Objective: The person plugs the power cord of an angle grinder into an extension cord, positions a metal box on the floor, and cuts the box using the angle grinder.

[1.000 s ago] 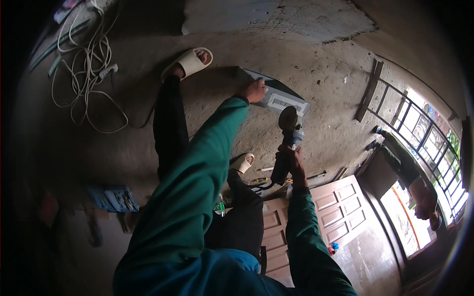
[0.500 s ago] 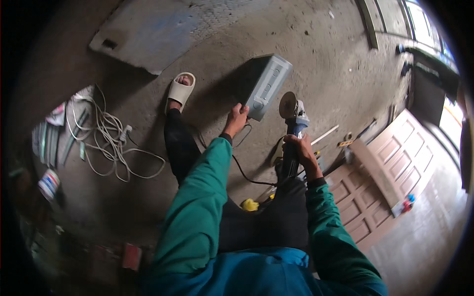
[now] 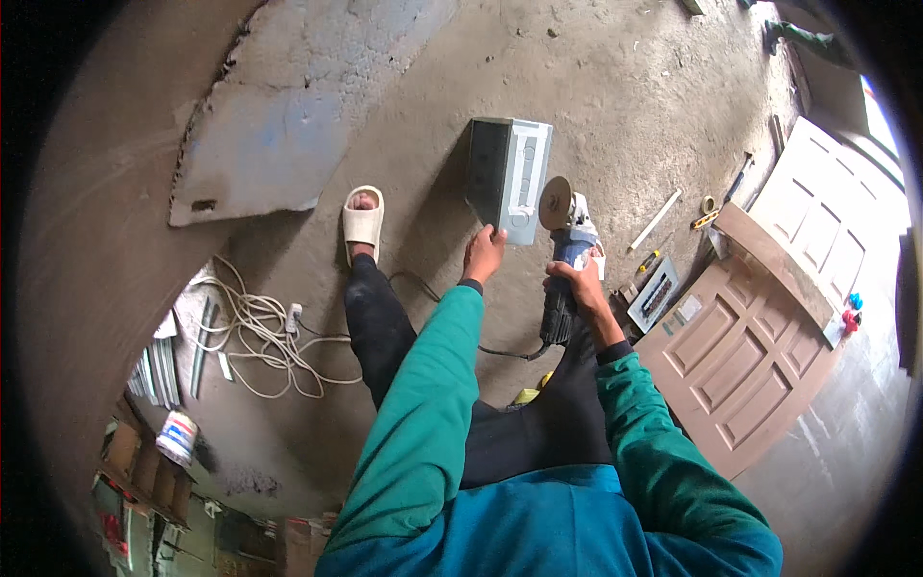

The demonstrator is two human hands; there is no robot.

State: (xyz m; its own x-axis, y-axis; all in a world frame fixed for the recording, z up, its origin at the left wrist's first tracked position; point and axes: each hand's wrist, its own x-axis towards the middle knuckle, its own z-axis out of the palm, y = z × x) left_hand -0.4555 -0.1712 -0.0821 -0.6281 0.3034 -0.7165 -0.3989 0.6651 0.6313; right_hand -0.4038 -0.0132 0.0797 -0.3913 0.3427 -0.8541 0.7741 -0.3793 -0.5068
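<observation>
My left hand (image 3: 484,255) grips the near edge of a grey sheet-metal box (image 3: 526,178) with round knockouts along its side. To its right, my right hand (image 3: 580,281) is wrapped around the body of a blue and black angle grinder (image 3: 569,245). The grinder's flat round disc (image 3: 555,203) points away from me, close beside the box's right side; whether they touch I cannot tell. A black cord (image 3: 510,356) runs from the grinder's rear end toward the left.
A pale extension cable (image 3: 252,337) lies coiled at left, near metal strips (image 3: 159,370) and a white bucket (image 3: 177,438). A slab (image 3: 269,154) lies far left. At right are panelled doors (image 3: 740,356), a plank (image 3: 774,269), a tray (image 3: 654,293) and a pale rod (image 3: 656,219).
The whole view has shifted and turned. The box has swung to stand straighter ahead of me, and the grinder has come slightly closer to it. Both hands keep their holds.
</observation>
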